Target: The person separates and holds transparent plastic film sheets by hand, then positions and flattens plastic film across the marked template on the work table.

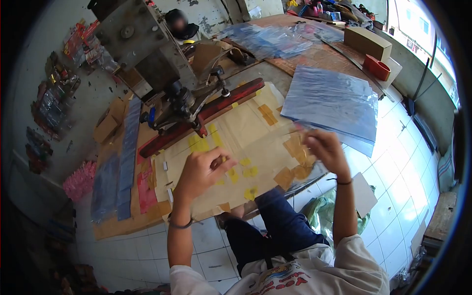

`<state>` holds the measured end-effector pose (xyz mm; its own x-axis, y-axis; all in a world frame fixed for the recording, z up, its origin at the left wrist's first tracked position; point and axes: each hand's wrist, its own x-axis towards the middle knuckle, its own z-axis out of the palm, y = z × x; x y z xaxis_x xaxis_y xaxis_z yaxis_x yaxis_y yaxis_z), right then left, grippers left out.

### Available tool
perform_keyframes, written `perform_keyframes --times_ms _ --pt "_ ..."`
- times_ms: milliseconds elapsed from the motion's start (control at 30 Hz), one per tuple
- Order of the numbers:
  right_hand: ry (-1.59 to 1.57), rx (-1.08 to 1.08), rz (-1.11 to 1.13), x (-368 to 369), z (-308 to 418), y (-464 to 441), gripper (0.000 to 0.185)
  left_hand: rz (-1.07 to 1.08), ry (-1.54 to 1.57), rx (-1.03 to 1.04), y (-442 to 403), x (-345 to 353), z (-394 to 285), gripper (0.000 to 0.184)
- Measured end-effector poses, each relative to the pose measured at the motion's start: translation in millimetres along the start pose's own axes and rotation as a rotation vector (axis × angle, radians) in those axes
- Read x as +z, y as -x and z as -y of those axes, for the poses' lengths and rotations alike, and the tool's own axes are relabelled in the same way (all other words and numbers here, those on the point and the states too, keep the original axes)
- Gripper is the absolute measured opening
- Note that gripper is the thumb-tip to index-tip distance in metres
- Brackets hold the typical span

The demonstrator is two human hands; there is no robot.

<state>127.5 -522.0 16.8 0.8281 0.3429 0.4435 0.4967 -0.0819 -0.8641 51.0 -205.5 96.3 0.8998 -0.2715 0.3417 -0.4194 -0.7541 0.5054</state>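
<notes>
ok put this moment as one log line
left hand: over taped sheet, grip unclear; right hand: near sheet's right edge, blurred; red bar: across far side; plastic stack: beyond right hand

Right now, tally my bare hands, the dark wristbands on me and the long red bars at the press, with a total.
Bare hands: 2 (left hand, right hand)
Dark wristbands: 2 (left wristband, right wristband)
Long red bar: 1
Total: 5

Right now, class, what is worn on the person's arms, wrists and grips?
The left grip and right grip wear no gloves. A dark, rounded band circles the left wrist; a thinner dark band circles the right. The left sleeve and right sleeve are short, loose and whitish.
</notes>
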Motion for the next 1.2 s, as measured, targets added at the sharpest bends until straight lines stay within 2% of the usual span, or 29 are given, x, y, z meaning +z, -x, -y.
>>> perform_keyframes --times_ms 67,100,133,167,233,300,400,500,567,633,700,767,800,867,967,1067,1167,1200 --pt "-0.029 0.140 -0.020 -34.1 11.1 16.1 0.021 0.083 0.012 -0.072 20.4 -8.7 4.2 0.019" --pt "-0.019 0.122 -0.021 -45.1 20.1 22.1 0.021 0.120 0.018 -0.114 30.2 -9.5 4.8 0.019" --pt "0.019 0.195 0.009 -58.1 25.9 30.4 0.020 0.123 0.084 -0.086 38.7 -5.5 3.6 0.020" --pt "-0.015 0.196 -0.012 -59.3 31.4 37.9 0.019 0.116 0.149 -0.062 47.5 0.1 1.7 0.021" --pt "0.090 0.150 0.080 -58.3 40.3 44.5 0.022 0.101 0.223 -0.029 59.7 11.7 -13.7 0.023" --pt "0.103 0.106 0.184 -41.6 44.6 42.8 0.026 0.132 0.175 0.152 66.1 27.5 -25.8 0.023" --pt "0.111 0.094 0.234 -12.1 37.7 36.1 0.022 0.315 0.283 0.162 89.7 38.7 -20.8 0.012" --pt "0.200 0.083 0.139 6.4 22.3 30.8 0.022 0.336 0.456 -0.161 122.5 -15.2 -5.2 0.020" --pt "0.235 0.077 0.148 3.2 3.7 38.7 0.027 0.170 0.563 -0.423 163.7 -63.7 22.6 0.025" --pt "0.202 0.114 0.146 -3.7 -14.5 51.8 0.033 0.071 0.585 -0.816 205.8 -132.5 55.5 0.037" --pt "0.200 0.167 0.108 -10.5 -29.2 67.6 0.040 -0.116 0.482 -0.960 259.9 -187.6 93.3 0.046" --pt "0.205 0.221 0.077 -18.6 -44.6 82.4 0.046 -0.392 0.435 -1.005 303.3 -222.5 105.9 0.047" --pt "0.142 0.185 0.113 -26.6 -58.9 90.3 0.027 -0.527 0.411 -0.978 320.0 -234.9 112.2 0.048" --pt "0.136 0.216 0.068 -35.4 -75.4 95.9 0.028 -0.797 0.364 -0.917 348.8 -252.0 120.8 0.048" --pt "0.158 0.176 0.029 -39.0 -77.4 86.7 0.029 -1.032 0.086 -0.801 367.3 -282.9 131.9 0.043" --pt "0.195 0.116 0.016 -35.2 -64.8 71.3 0.029 -1.115 -0.152 -0.623 366.3 -303.9 141.5 0.039" --pt "0.252 0.039 0.041 -21.4 -39.8 55.9 0.030 -1.164 -0.719 -0.376 331.6 -289.4 128.3 0.032" --pt "0.277 0.013 0.057 -16.9 -30.0 51.7 0.030 -1.089 -0.923 -0.344 333.1 -283.3 133.0 0.030"
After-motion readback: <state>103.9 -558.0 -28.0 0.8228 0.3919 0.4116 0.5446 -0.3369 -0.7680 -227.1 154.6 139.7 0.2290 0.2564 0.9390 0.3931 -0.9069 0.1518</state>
